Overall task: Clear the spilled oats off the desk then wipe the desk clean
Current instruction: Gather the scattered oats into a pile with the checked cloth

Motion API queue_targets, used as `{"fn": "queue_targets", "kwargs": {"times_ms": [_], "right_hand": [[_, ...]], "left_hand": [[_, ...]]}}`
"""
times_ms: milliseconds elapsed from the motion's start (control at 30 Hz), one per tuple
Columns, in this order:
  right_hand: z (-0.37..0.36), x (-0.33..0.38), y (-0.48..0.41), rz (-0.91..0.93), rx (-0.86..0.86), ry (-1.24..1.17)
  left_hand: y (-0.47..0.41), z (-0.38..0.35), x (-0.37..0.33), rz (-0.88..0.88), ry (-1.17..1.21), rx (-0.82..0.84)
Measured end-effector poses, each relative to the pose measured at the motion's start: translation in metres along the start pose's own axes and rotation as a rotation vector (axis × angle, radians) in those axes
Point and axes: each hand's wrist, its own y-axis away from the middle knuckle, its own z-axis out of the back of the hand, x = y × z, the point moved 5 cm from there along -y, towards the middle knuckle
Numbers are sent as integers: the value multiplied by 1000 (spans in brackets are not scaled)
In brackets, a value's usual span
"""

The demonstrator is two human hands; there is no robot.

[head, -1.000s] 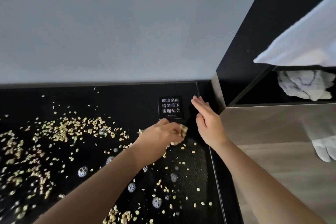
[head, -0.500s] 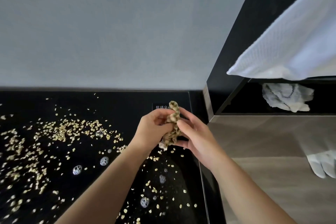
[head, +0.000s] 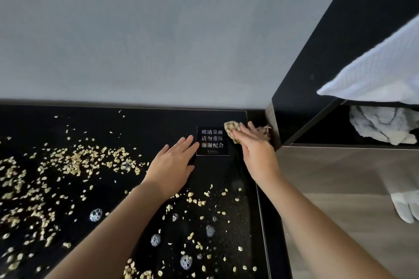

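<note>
Head view. Left hand (head: 172, 165) flat on table (head: 147, 124), fingers straight, holding nothing. Right hand (head: 256, 152) presses oat-caked wad (head: 232, 130) with straight fingers, at its 12 o'clock, far corner. Oats (head: 74, 161) scattered at 9 o'clock of left hand: probably light, damp, clingy. Sweep them together, don't pinch.

Grey wall (head: 158, 29), black placard (head: 212, 140) with white characters, white towel (head: 381, 75), crumpled rag (head: 381, 127) in recess, white glove (head: 403, 208)

Pale oat flakes (head: 74, 161) lie scattered over the glossy black bench (head: 158, 121), thickest toward the left and sparser at the front right. An oat-caked crumpled wad (head: 231, 128) sits in the back right corner.
</note>
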Motion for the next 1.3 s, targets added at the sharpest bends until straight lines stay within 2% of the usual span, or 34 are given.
{"fn": "queue_targets", "kwargs": {"times_ms": [100, 300, 367, 467, 533, 700, 767, 867, 933, 1033, 1300], "right_hand": [[2, 9, 30, 86, 13, -30], [16, 31, 89, 223, 177, -64], [31, 28, 83, 170, 101, -40], [44, 14, 66, -39, -109, 58], [33, 22, 66, -91, -121, 117], [0, 86, 111, 129, 26, 56], [5, 92, 120, 151, 74, 4], [31, 68, 106, 23, -4, -34], [45, 42, 94, -89, -103, 45], [37, 33, 95, -197, -89, 226], [-23, 150, 138, 68, 110, 110]], "left_hand": [[0, 3, 1, 0, -40, 47], [10, 1, 4, 97, -156, 209], [16, 0, 6, 135, -169, 239], [27, -1, 7, 177, -162, 245], [34, -3, 7, 193, -157, 252], [61, -16, 7, 234, -129, 271], [76, -19, 10, 237, -125, 263], [93, -21, 19, 243, -96, 249], [99, -20, 22, 237, -75, 243], [103, -20, 23, 227, -47, 260], [132, -28, 44, 221, -107, 310]]}}
